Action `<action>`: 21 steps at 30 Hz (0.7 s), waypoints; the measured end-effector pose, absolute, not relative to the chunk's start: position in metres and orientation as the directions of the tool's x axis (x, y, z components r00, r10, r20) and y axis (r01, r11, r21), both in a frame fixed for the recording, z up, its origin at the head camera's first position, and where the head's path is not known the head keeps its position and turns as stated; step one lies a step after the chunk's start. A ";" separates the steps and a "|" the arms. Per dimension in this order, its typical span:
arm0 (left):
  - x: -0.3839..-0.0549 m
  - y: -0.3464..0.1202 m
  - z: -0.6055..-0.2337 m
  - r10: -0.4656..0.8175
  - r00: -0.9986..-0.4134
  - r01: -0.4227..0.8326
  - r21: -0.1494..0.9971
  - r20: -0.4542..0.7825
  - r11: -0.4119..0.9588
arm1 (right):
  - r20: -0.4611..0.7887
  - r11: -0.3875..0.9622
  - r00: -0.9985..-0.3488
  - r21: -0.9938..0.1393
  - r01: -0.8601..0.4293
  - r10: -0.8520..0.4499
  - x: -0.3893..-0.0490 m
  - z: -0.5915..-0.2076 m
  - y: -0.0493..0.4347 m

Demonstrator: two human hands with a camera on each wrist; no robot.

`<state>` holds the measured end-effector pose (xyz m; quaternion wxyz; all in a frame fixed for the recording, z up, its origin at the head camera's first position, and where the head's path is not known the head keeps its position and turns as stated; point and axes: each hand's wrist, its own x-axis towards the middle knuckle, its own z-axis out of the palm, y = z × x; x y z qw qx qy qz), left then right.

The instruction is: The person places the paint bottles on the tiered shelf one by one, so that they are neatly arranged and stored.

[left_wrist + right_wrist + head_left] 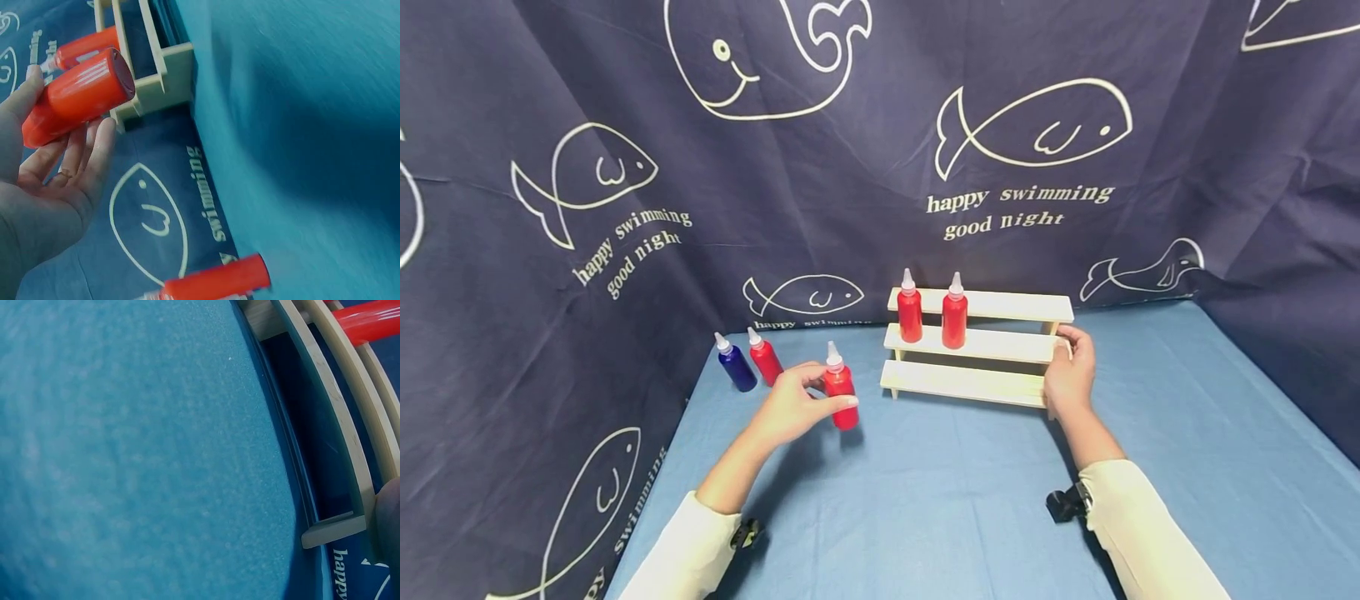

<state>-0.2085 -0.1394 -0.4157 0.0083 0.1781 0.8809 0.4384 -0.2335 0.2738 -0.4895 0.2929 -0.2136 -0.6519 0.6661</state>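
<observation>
We see the left hand pinching a red squeeze bottle between thumb and fingers, the thumb on its near side and the white nozzle pointing up. The bottle is to the left of and nearer than the three-tier wooden rack, whose right end the right hand grips. Two red bottles stand on the middle tier, towards its left; a blue bottle and another red bottle stand farther left.

A blue cloth covers the table, and dark fabric printed with white fish and lettering hangs behind and to the left.

The right fingers partly disappear behind the rack; the right wrist view gives us only a sliver of that hand. In the left wrist view, the held bottle's nozzle is hidden.
</observation>
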 end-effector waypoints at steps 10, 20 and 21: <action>-0.213 -0.101 -0.411 0.353 -0.913 0.377 0.750 0.203 0.544 | 0.114 0.048 -0.729 -0.993 -0.110 0.675 -0.234 -0.490 0.275; -0.216 -0.069 -0.407 0.381 -0.903 0.375 0.795 0.198 0.477 | 0.098 0.034 -0.731 -0.994 -0.103 0.675 -0.233 -0.487 0.273; -0.216 -0.068 -0.407 0.379 -0.904 0.372 0.799 0.197 0.472 | 0.099 0.032 -0.732 -0.994 -0.105 0.674 -0.233 -0.487 0.273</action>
